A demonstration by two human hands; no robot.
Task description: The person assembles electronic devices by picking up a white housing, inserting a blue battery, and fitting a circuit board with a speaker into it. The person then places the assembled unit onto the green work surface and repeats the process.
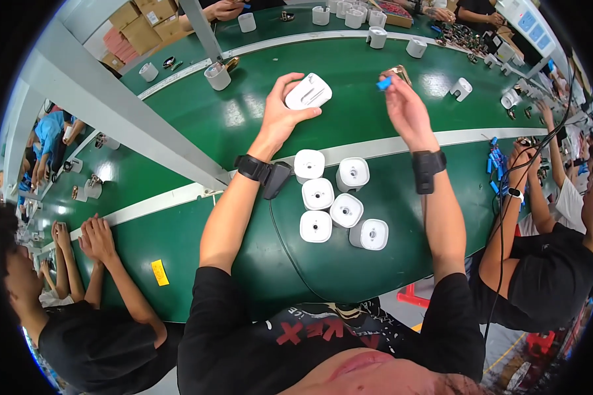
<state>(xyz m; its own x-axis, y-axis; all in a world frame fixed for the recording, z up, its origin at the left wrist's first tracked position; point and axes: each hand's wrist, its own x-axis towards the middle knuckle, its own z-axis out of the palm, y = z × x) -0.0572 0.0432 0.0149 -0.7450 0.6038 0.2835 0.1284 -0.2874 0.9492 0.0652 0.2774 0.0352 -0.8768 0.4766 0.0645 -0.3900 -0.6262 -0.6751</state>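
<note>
Out over the far green work surface, my left hand [278, 115] is closed round a white plastic housing [309, 93], its slotted face turned up. To the right of it, my right hand [407, 113] pinches a small assembly with a blue end [384, 83] and a brownish metallic part [399, 71]; its exact kind is partly hidden by the fingers. The two held things are apart. Between my forearms stands a cluster of white housings [317, 194], each with a round hole in its top. Both wrists wear black bands, the left one with a cable.
A white rail [468, 136] separates the near table from the far surface, where more housings [416, 47] stand. A grey post [125, 112] slants across the left. Blue cylinders [494, 161] lie at the right beside a co-worker's hands [524, 158]. A yellow note [159, 272] lies left.
</note>
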